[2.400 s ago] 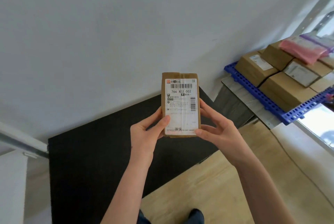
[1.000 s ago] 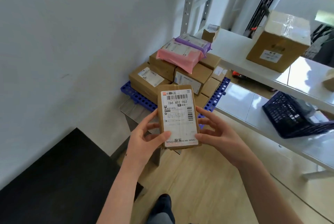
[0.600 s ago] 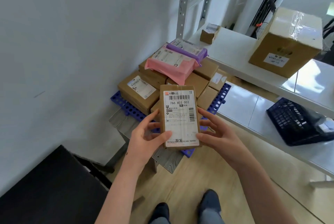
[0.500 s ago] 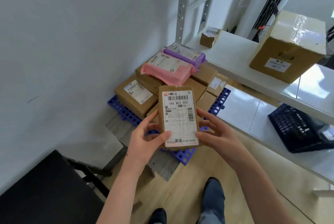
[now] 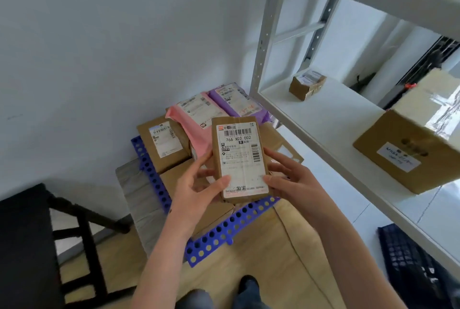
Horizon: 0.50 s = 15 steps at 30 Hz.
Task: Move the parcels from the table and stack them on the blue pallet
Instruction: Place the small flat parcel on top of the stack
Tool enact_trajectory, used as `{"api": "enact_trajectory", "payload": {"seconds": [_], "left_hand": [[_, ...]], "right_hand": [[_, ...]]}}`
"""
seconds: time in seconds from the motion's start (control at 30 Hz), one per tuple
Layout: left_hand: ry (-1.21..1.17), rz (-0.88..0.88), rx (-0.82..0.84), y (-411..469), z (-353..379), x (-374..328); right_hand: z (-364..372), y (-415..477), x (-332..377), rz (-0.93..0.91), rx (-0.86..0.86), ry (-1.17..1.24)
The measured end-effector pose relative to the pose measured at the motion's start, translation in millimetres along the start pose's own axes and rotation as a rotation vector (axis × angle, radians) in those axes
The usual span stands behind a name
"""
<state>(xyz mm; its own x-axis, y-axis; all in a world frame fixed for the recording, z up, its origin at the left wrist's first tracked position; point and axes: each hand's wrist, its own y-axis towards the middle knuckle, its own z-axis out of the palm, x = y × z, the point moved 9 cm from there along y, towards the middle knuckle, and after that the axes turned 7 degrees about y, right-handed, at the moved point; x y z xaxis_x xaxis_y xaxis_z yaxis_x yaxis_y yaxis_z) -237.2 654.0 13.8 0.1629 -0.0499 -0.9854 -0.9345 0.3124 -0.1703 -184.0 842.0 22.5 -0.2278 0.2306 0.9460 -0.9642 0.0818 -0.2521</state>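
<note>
Count: 1 parcel (image 5: 240, 156) in hand. On the pallet (image 5: 224, 230): 3 brown boxes visible, 1 pink mailer (image 5: 191, 119), 1 purple mailer (image 5: 234, 99). On the shelf (image 5: 323, 119): 2 boxes.

Hands: both clamped on the parcel, forearms bare, coming up from the bottom of the frame. Left hand (image 5: 199, 191) has its thumb across the front at the lower left edge and its fingers behind. Right hand (image 5: 291, 181) has its thumb on the lower right edge and its fingers behind and along the right side.

The parcel is held upright with its label to the camera, in the air over the front part of the pallet. Can't tell if it touches the stack below.

Pallet load: back-left box (image 5: 161, 144) with its label up, front box (image 5: 174, 176) under the left hand, right box (image 5: 281, 146) mostly hidden behind the parcel. The pink mailer lies on top of the boxes, and the purple mailer is just beside it, toward the shelf post. The pallet sits on a grey board (image 5: 139, 191).

Shelf: small box (image 5: 306, 84) at the back, large box (image 5: 410, 149) at the front, well apart.

A black crate (image 5: 410, 271) is lower right, below the shelf. A black tabletop (image 5: 22, 246) is lower left.
</note>
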Motion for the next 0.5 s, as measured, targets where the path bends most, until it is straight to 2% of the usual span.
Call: {"api": "enact_trajectory", "payload": {"seconds": [0.13,0.5], "left_hand": [[-0.018,-0.022,-0.115,2.9,25.3,1.9],[0.073,-0.007,-0.196,51.6,57.7,-8.8]], "right_hand": [[-27.5,10.2,4.2,0.022,0.047,-0.013],[-70.4,54.9,32.3,-0.031,0.069,-0.006]]}}
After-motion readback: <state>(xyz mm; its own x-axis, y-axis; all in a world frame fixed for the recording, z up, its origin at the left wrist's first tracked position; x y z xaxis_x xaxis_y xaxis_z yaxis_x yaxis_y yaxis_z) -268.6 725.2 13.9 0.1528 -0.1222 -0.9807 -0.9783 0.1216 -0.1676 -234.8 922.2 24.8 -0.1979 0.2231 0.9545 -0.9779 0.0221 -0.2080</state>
